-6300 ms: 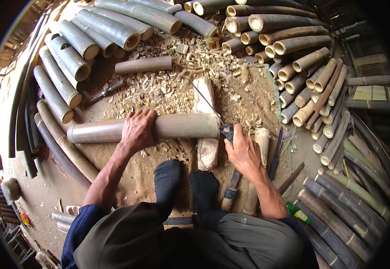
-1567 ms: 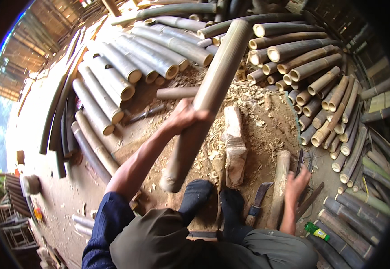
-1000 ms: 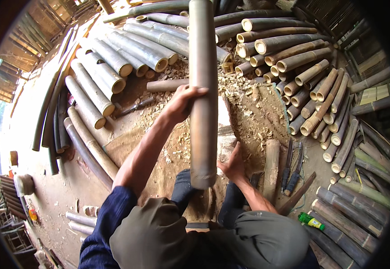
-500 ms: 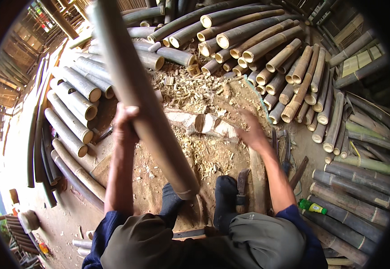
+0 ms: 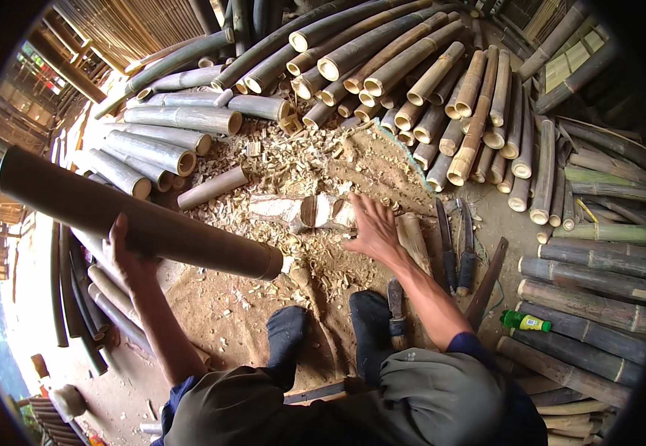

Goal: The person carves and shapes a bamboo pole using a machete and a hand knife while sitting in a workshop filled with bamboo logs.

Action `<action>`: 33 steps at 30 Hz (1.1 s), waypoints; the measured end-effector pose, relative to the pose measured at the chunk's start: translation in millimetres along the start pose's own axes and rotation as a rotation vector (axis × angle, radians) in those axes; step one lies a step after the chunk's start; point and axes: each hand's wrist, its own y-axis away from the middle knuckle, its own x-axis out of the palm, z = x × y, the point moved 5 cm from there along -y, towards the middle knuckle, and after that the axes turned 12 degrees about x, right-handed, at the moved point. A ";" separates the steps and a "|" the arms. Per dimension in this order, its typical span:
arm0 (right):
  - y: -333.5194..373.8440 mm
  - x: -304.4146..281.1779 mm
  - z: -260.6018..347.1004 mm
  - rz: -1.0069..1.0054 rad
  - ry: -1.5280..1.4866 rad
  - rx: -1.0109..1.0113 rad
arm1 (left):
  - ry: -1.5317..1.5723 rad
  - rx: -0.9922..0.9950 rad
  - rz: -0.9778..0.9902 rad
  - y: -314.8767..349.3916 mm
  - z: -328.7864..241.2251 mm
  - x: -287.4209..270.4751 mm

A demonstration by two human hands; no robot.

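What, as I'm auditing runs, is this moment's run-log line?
left grip: holding bamboo tube | right grip: spread at right end of wood block, contact unclear | knives: on ground

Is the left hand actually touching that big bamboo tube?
Touching: the head view shows the left hand gripping the bamboo tube, its thumb lying across the tube's side.

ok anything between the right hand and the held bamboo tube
Nothing visible blocks the right hand from the held bamboo tube; only wood shavings lie below, and the notched wood block just forward.
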 end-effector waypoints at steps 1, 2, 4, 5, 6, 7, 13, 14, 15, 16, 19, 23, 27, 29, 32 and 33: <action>-12.6 13.6 -7.7 -0.008 0.033 -0.011 | 0.044 -0.028 -0.068 8.3 -3.7 3.5; -24.2 30.6 -15.5 -0.014 0.060 -0.024 | -0.029 -0.004 -0.120 12.8 -11.0 0.3; -44.7 39.5 3.1 0.010 0.014 -0.107 | -0.216 0.027 -0.167 16.7 -38.2 -14.0; -51.7 34.5 12.0 0.036 -0.041 -0.156 | -0.183 0.084 -0.122 17.6 -47.7 -25.7; -54.2 25.9 17.8 0.068 -0.091 -0.194 | -0.148 0.126 -0.075 19.0 -56.2 -43.2; -58.7 14.3 31.1 0.061 -0.148 -0.319 | -0.016 0.108 -0.129 19.4 -58.1 -66.0; -86.2 50.3 60.6 0.078 0.268 -0.426 | 0.086 0.092 0.017 21.3 -81.9 -22.7; -75.7 45.2 65.6 0.133 0.242 -0.403 | 0.112 0.100 0.089 22.5 -83.8 -22.1; -54.7 24.3 68.0 -0.071 0.241 -0.389 | 0.136 0.105 0.153 25.6 -90.7 -23.0; -42.3 4.7 55.8 -0.008 0.035 -0.244 | 0.159 0.111 0.214 28.6 -92.8 -24.2; 3.0 -42.2 -56.1 -0.327 -0.516 0.256 | 0.224 0.210 0.073 24.6 -97.0 -45.6; 132.4 -75.4 -266.1 -0.115 0.172 0.972 | 0.231 0.261 0.169 35.7 -66.6 11.0; 169.0 -60.3 -279.3 -0.131 0.015 0.855 | 0.262 0.200 0.239 43.7 -36.6 33.0; 157.6 -61.4 -254.3 -0.080 -0.112 0.856 | 0.141 0.193 0.239 54.7 -29.4 43.6; 171.3 -64.7 -276.6 -0.353 -0.079 0.847 | 0.095 0.165 0.261 72.0 -20.2 58.9; 179.7 -68.0 -289.1 -0.499 0.140 0.823 | 0.085 0.154 0.260 80.0 -16.7 62.9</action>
